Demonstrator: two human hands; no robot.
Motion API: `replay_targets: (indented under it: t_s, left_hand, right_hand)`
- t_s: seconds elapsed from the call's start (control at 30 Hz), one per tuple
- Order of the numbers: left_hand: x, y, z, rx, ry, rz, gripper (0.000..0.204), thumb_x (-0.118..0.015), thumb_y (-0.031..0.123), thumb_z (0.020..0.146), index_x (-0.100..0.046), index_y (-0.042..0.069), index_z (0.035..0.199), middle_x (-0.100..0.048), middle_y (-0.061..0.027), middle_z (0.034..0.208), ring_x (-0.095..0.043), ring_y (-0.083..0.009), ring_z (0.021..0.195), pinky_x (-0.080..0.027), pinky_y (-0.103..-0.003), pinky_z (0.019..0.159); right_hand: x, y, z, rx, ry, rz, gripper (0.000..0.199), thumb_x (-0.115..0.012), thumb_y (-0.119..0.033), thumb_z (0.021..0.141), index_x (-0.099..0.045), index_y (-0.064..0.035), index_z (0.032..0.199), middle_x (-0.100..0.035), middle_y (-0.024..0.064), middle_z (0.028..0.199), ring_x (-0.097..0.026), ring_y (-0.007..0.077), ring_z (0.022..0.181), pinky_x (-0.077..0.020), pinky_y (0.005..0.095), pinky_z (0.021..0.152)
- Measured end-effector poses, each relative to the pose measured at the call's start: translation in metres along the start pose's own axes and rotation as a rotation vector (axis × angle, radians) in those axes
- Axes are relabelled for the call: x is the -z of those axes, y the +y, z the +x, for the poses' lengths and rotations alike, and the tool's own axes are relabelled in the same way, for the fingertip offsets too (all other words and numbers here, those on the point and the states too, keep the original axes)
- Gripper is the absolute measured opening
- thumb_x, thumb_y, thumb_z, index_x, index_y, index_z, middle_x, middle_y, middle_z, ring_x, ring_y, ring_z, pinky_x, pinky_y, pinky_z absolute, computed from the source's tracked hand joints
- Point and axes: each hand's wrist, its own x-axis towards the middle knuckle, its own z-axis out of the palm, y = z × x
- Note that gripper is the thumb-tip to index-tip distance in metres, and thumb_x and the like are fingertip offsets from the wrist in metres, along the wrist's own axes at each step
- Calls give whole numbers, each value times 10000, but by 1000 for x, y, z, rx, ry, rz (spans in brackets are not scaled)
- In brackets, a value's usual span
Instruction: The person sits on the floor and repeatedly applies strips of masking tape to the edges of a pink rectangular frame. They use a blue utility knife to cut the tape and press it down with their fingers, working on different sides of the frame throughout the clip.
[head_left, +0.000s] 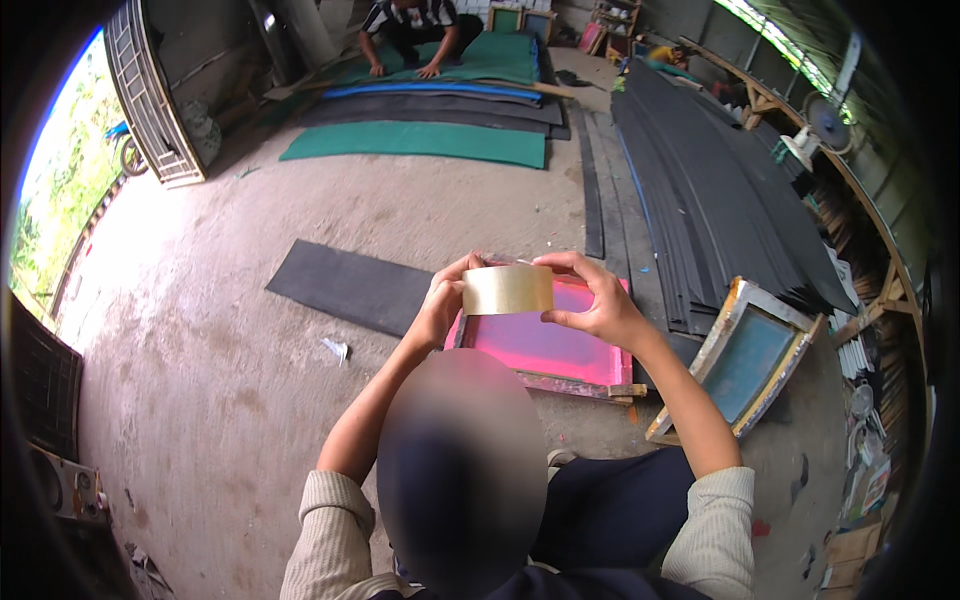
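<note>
Between my two hands is a roll of clear, yellowish packing tape (508,290), held up with its broad outer face showing. My left hand (447,296) grips the roll's left side, fingers bent around its edge. On the other side my right hand (597,300) pinches it, thumb low and fingers over the top. Below the roll lies a screen-printing frame with a pink mesh (560,345), partly hidden by my hands and the tape. A dark flat strip (345,285) of sheet material lies on the floor left of the frame.
A second screen frame with blue-grey mesh (748,365) leans at the right. Long stacked dark sheets (700,190) run along the right side. Farther off, a person (410,35) crouches over green sheets (420,145). A speaker box (68,487) stands at the left edge.
</note>
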Motion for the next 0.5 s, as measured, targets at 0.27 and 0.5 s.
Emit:
replay_targets:
  t_s: [0.27, 0.5]
  left_hand:
    - [-44, 42, 14, 77, -117, 292, 282, -419, 317, 785, -454, 37, 807, -428, 3, 743, -418, -82, 715, -335, -240, 633]
    - [-56, 36, 8, 86, -129, 433, 275, -399, 300, 777, -476, 37, 798, -452, 16, 689, -431, -75, 653, -339, -238, 594]
  right_hand:
    - [16, -6, -47, 87, 189, 172, 551, -769, -123, 725, -511, -97, 1211, -560, 68, 1223, -514, 222, 1183, -395, 375, 1044]
    - [4, 13, -62, 77, 228, 378, 595, -801, -131, 693, -498, -64, 1201, -538, 69, 1224, -509, 201, 1158, -390, 361, 1026]
